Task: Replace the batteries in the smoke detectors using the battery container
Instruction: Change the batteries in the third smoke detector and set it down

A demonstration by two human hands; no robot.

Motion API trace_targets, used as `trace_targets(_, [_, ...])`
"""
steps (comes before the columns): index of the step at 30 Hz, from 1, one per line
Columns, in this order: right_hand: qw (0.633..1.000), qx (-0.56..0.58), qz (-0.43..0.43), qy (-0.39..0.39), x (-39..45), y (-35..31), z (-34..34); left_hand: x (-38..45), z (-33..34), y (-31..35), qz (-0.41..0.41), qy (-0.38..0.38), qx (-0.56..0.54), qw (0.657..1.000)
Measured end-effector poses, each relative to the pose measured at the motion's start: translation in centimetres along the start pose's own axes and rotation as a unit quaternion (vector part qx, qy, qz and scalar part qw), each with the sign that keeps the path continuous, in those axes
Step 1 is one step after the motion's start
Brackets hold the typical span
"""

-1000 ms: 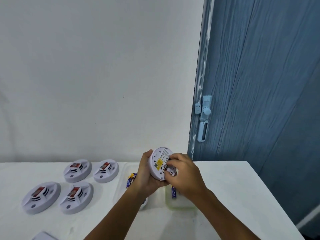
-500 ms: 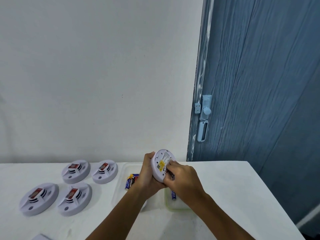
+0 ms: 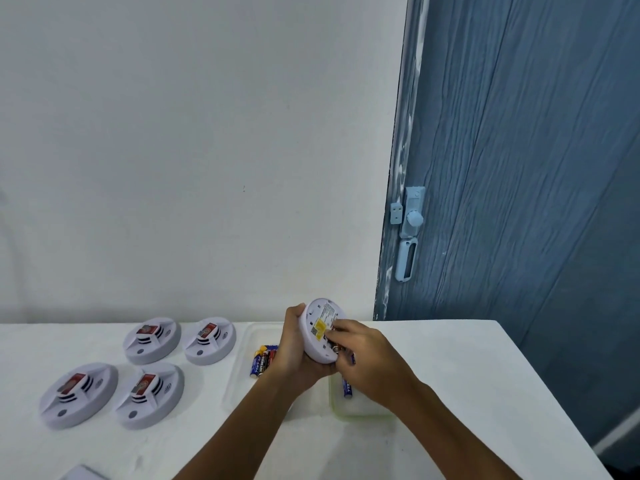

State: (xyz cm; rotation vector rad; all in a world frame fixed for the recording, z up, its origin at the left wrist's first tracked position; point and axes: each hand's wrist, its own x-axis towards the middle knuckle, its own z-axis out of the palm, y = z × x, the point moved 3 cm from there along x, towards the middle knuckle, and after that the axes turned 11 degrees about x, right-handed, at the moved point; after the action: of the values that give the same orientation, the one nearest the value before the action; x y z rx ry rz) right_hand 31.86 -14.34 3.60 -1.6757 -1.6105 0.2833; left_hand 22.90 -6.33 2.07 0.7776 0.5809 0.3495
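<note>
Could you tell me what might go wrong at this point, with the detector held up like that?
1. The left hand alone grips the smoke detector in the air above the battery container; if the right hand presses hard on its back, it could slip and fall.
2. A small battery fumbled here might roll off the table, whose far edge lies close by.

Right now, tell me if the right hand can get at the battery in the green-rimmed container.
Probably yes: the right hand hovers just above the battery, nothing between, but it is busy at the smoke detector.
</note>
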Motion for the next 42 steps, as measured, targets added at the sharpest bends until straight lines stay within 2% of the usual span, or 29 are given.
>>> trace_targets(5, [0.999,0.022,-0.029,-0.020,-0.1,1.3,-0.4,0.0,0.3,0.0,-0.023,-0.005,-0.037,0.999])
trace_targets(8, [0.985,0.143,-0.018,0.091,-0.2,1.7,-1.2,0.6,-0.5,0.2,-0.007,0.011,-0.030,0.999])
trace_targets(10, [0.961,0.213,0.037,0.171,-0.6,2.7,-1.7,0.9,-1.3,0.6,0.004,0.025,-0.034,0.999])
trace_targets(11, [0.954,0.223,0.081,0.183,-0.8,3.3,-1.7,0.9,-1.5,0.9,0.008,0.023,-0.044,0.999])
trace_targets(15, [0.956,0.174,0.220,0.079,-1.6,5.9,0.4,0.4,-1.9,1.7,0.010,0.006,-0.075,0.997])
trace_targets(19, [0.957,0.140,0.250,0.031,-1.0,5.7,2.7,-0.3,-1.9,2.0,0.007,-0.007,-0.085,0.996])
trace_targets(21, [0.966,0.089,0.242,0.009,-0.4,5.3,3.3,-0.7,-2.2,2.1,0.007,-0.003,-0.079,0.997])
trace_targets(24, [0.972,-0.046,0.228,-0.012,0.1,5.0,3.5,-1.2,-2.8,2.1,0.009,0.011,-0.064,0.998])
trace_targets(25, [0.972,-0.056,0.227,-0.012,0.1,4.8,3.4,-1.4,-3.1,2.1,0.012,0.017,-0.060,0.998])
trace_targets(32, [0.975,0.009,0.223,-0.011,-0.2,3.8,3.2,-3.5,-4.8,3.3,0.042,0.063,-0.036,0.997])
trace_targets(36, [0.986,0.062,0.152,0.008,0.8,1.3,3.5,-5.6,-6.6,4.4,0.067,0.080,-0.060,0.993])
trace_targets(39, [0.994,0.065,0.082,-0.043,2.2,-1.9,5.0,-7.7,-8.1,5.0,0.078,0.082,-0.075,0.991])
trace_targets(42, [0.988,-0.051,0.035,-0.143,3.7,-4.2,7.4,-9.1,-9.8,5.5,0.081,0.080,-0.088,0.990])
